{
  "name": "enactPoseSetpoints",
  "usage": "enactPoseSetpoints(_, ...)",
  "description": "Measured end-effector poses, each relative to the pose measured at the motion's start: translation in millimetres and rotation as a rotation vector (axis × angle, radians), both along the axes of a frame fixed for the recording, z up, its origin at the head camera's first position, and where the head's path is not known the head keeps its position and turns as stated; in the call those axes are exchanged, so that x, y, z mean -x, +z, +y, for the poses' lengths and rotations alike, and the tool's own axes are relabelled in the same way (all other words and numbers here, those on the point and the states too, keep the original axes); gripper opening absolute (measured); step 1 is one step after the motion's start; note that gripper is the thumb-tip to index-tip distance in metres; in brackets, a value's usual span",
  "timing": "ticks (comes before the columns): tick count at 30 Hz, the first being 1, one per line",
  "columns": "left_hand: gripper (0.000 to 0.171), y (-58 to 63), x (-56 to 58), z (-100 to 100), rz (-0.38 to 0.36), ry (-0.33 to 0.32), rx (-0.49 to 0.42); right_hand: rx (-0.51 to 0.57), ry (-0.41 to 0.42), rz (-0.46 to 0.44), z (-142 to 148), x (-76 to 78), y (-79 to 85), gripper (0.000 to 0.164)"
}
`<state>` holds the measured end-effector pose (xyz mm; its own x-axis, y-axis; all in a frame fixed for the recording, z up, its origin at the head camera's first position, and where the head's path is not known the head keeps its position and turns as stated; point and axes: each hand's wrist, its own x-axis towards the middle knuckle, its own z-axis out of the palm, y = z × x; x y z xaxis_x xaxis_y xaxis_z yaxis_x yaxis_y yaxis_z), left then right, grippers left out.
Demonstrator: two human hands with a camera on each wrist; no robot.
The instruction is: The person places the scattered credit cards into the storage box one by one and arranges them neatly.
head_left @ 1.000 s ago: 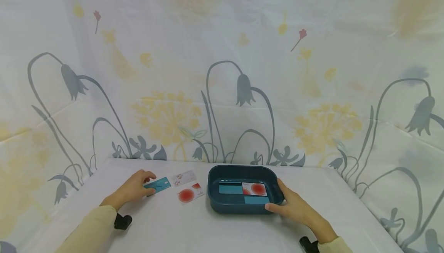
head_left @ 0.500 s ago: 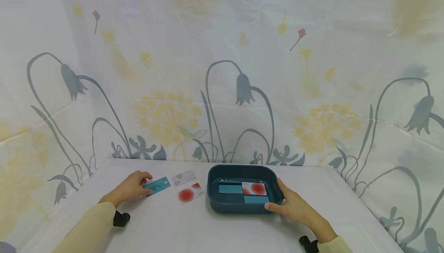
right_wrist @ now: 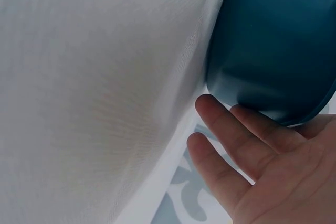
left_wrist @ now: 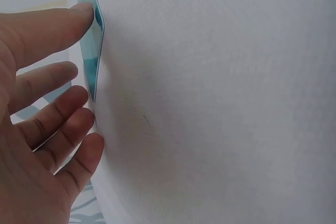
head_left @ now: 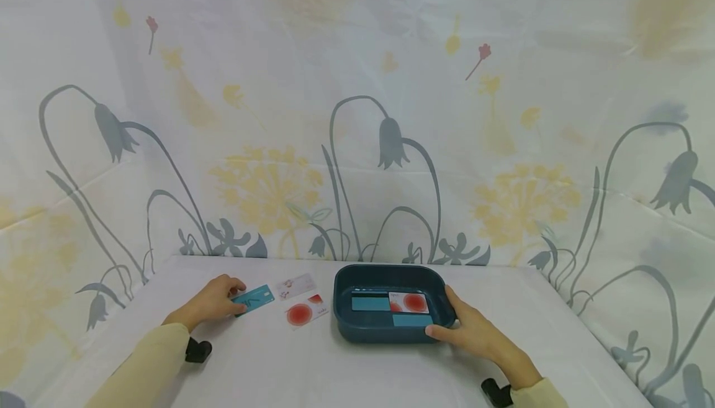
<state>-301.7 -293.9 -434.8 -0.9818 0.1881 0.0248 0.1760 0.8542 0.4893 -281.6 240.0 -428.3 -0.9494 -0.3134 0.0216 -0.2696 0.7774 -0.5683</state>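
Note:
My left hand (head_left: 215, 299) is at a teal card (head_left: 257, 298) that lies on the white table. In the left wrist view its thumb (left_wrist: 79, 22) touches the card's face, while the other fingers are spread and relaxed beside it. My right hand (head_left: 472, 330) rests against the right end of a dark blue-green box (head_left: 385, 335). The thumb lies at the box's near right corner. In the right wrist view, fairly straight fingers (right_wrist: 231, 135) are at the outer wall. Inside the box are two teal cards, a left one (head_left: 370, 303) and a lower right one (head_left: 412, 320), and a red-and-white card (head_left: 409, 302).
Between the left hand and the box lie a pale card with small red marks (head_left: 296, 286) and a white card with a red disc (head_left: 306, 312). White cloth covers the table (head_left: 335, 377). A flower-printed curtain (head_left: 357, 197) hangs behind it.
Over the last second the left thumb and fingers have shifted slightly at the teal card, which has stayed nearly in place. The right hand and the box look unchanged.

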Motion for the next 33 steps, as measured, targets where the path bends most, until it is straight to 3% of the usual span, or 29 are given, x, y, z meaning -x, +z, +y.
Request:
enactPoseSetpoints(7,0.045,-1.6,0.4,1.3,-0.002,-0.013,-0.014,-0.004,-0.001,-0.003,0.2,-0.3,-0.4,0.104)
enactPoseSetpoints(13,0.048,1.0,-2.4,6.8,-0.042,0.012,-0.017,0.006,-0.002,-0.009,-0.3,-1.2,-0.3,0.104)
enactPoseSetpoints(24,0.053,3.1,2.8,8.5,-0.076,0.047,0.010,0.003,0.016,0.020,0.5,0.3,-0.5,0.104)
enactPoseSetpoints(33,0.050,2.9,1.7,9.1,-0.063,0.053,-0.002,-0.005,0.022,0.032,1.1,0.7,-2.5,0.103)
